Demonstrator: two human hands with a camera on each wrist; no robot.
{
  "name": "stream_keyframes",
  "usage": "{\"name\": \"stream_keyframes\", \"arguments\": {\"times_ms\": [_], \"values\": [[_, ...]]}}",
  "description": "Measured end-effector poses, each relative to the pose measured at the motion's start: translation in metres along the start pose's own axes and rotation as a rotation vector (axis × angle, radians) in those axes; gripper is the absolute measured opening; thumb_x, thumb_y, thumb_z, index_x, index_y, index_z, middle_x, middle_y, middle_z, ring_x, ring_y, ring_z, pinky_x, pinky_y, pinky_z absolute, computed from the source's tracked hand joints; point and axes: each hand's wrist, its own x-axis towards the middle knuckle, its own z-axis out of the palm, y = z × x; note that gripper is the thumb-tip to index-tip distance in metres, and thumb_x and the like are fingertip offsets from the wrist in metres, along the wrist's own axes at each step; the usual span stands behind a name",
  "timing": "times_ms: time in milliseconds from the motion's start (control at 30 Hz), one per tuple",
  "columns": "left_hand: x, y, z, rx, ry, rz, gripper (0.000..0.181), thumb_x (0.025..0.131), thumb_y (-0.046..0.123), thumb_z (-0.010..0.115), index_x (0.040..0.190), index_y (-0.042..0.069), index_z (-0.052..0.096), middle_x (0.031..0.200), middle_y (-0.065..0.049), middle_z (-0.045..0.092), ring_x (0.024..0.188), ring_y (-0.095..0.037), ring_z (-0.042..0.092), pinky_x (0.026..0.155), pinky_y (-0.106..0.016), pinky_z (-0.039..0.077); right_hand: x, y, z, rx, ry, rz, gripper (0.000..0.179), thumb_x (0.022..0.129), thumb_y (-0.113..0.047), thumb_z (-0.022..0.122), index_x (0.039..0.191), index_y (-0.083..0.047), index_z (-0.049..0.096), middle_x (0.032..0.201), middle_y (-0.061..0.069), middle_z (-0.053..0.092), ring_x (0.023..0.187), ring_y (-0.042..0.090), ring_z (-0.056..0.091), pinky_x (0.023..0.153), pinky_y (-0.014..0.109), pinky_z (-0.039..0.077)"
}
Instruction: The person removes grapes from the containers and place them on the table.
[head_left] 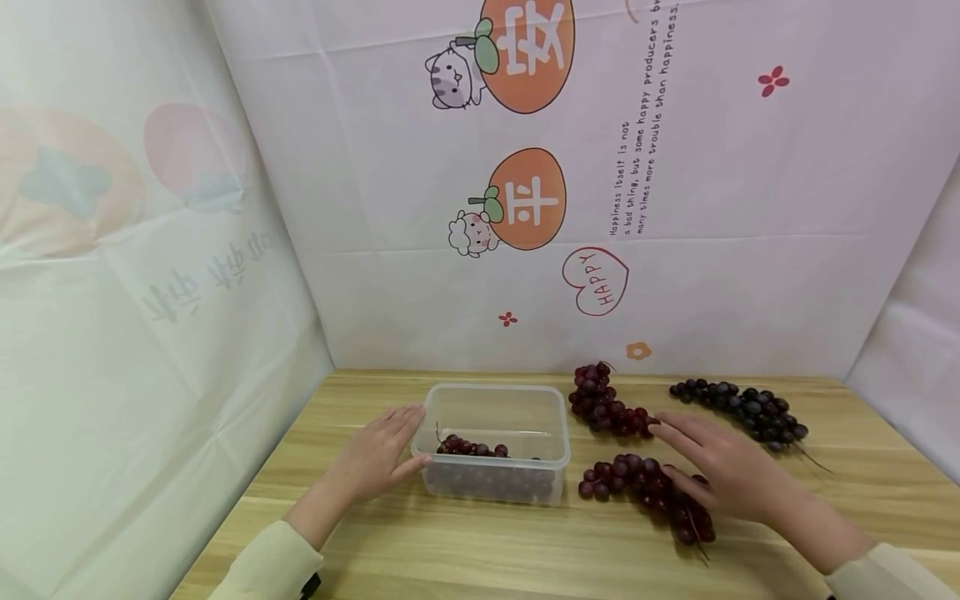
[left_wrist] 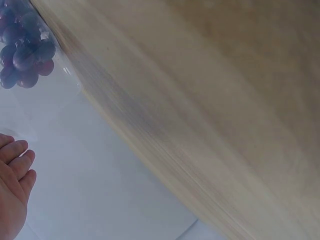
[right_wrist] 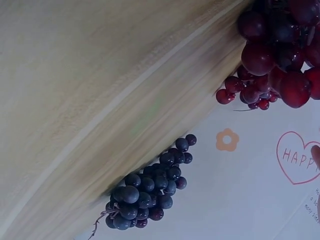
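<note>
My left hand (head_left: 378,454) rests against the left side of a clear plastic box (head_left: 495,387), fingers straight and thumb at the front corner of its rim. Inside the box lies a dark red grape bunch (head_left: 472,448), blurred through the front wall. My right hand (head_left: 723,467) is over the front red grape bunch (head_left: 637,479), its thumb across the grapes and covering part of them. Its longer fingertips reach the end of the back red grape bunch (head_left: 600,408). In the right wrist view only a bit of a finger (right_wrist: 316,156) shows at the edge.
A black grape bunch (head_left: 757,412) lies at the back right of the wooden table (head_left: 450,550), its stem pointing toward the front. A printed white cloth (head_left: 390,208) hangs behind the table, with more cloth at both sides.
</note>
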Motion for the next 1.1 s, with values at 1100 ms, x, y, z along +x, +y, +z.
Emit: {"name": "stream_keyframes", "arguments": {"times_ms": [1100], "values": [[0.0,-0.001,0.0,0.057,0.042,0.046,0.078,0.1,0.057,0.038,0.14,-0.009,0.044,0.142,-0.023,0.047,0.131,-0.035,0.045,0.111,-0.045,0.033,0.083,-0.012,0.009,0.077,-0.14,-0.068,0.06,0.102,-0.043,0.043,0.142,0.001,0.046,0.149,0.02,0.039,0.131,0.041,0.042,0.117,0.04,0.022]]}}
